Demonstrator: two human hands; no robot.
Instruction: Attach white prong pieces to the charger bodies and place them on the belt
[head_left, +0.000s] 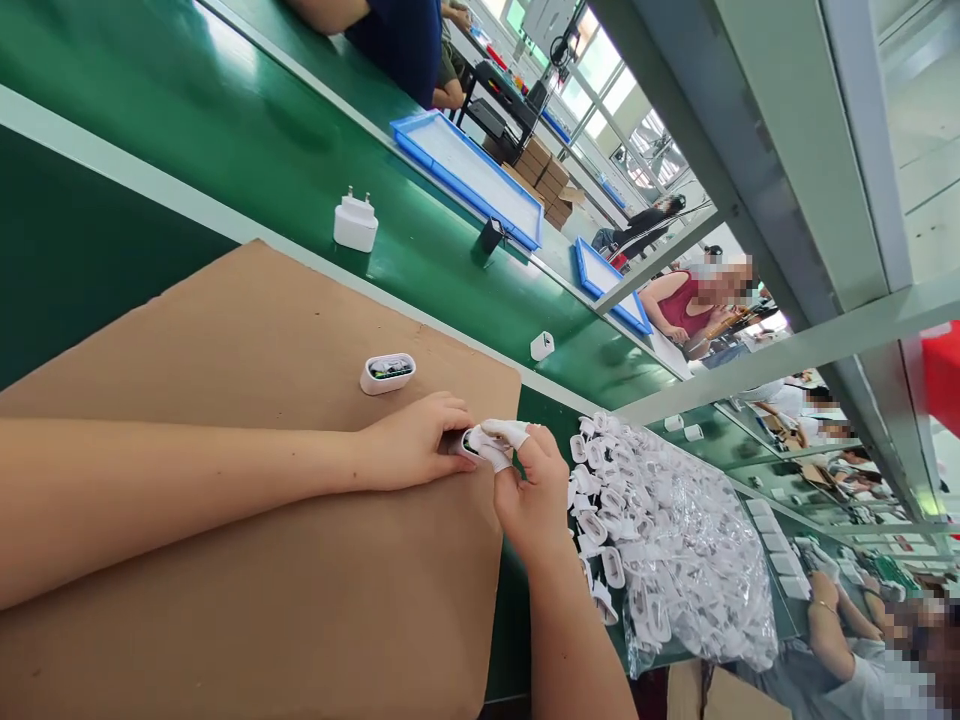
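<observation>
At the cardboard's right part, my left hand (pixel 424 440) grips a small white plastic housing (pixel 470 443) with its open end facing right. My right hand (pixel 529 470) wears white finger covers on the thumb and forefinger, which pinch at the housing's opening; what lies between those fingertips is hidden. Up and to the left of my left hand, a second white oval housing (pixel 388 373) rests on the cardboard sheet (pixel 300 590), with green and dark parts visible inside.
A clear bag (pixel 697 540) and loose white plastic pieces (pixel 592 525) lie right of my right hand. Beyond the cardboard, a white plug adapter (pixel 355 222), a black block (pixel 491 236) and a white piece (pixel 541 346) stand on the green belt. Other people sit farther off.
</observation>
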